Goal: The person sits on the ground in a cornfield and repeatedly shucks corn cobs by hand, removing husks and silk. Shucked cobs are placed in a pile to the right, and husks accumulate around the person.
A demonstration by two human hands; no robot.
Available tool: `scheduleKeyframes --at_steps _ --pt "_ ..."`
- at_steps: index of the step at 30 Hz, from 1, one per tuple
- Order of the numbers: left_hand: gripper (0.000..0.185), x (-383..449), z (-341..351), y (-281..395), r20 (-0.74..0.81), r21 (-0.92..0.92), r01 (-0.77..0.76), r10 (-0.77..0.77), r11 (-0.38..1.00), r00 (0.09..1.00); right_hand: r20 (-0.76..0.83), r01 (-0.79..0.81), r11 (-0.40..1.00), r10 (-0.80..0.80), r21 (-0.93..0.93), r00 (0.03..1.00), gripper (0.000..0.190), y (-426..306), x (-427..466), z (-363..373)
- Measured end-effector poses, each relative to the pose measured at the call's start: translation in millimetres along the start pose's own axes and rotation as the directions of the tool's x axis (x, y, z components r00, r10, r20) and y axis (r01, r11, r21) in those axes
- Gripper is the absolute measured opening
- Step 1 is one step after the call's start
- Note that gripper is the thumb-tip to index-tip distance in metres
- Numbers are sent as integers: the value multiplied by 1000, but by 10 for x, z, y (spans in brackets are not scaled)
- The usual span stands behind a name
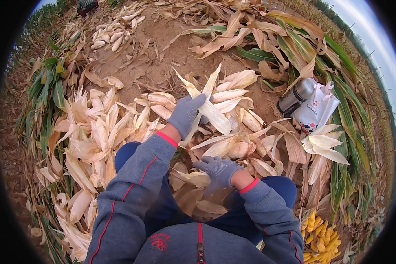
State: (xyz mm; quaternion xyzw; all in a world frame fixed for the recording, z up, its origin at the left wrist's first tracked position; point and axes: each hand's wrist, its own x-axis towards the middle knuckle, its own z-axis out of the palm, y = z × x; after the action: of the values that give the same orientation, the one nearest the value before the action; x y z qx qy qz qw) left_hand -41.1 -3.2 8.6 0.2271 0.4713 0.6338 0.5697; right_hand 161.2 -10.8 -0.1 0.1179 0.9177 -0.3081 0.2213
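Note:
My left hand (188,114), in a grey dotted work glove, grips pale dry corn husk leaves (215,115) in front of my knees. The leaves splay up and down from my fist; whether an ear sits inside them is hidden. Lower and to the right, my right hand (219,170) wears the same kind of glove. Its fingers are stretched out towards the left, palm down, and no object shows in them. Just beyond it lie several unhusked corn ears (241,148). Loose husks (193,178) cover the ground between my legs.
A large heap of husks (99,132) lies to my left. Yellow husked ears (321,237) are piled at the lower right. A steel thermos (296,97) and a white bag (316,107) stand by cut corn stalks (343,95). More pale ears (114,34) lie on bare soil farther off.

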Motion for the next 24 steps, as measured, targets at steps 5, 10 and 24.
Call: scheduleKeyframes --at_steps 5,10,24 --pt "34 -14 22 42 -107 2 -72 72 997 992 -421 -258 962 271 89 866 64 219 1 -252" --pt "28 -105 132 116 -69 192 28 -15 981 998 -247 -287 949 312 131 918 44 236 45 -181" --pt "41 -134 38 -91 119 916 -25 -214 400 970 -307 -255 888 382 383 871 29 494 -115 -390"
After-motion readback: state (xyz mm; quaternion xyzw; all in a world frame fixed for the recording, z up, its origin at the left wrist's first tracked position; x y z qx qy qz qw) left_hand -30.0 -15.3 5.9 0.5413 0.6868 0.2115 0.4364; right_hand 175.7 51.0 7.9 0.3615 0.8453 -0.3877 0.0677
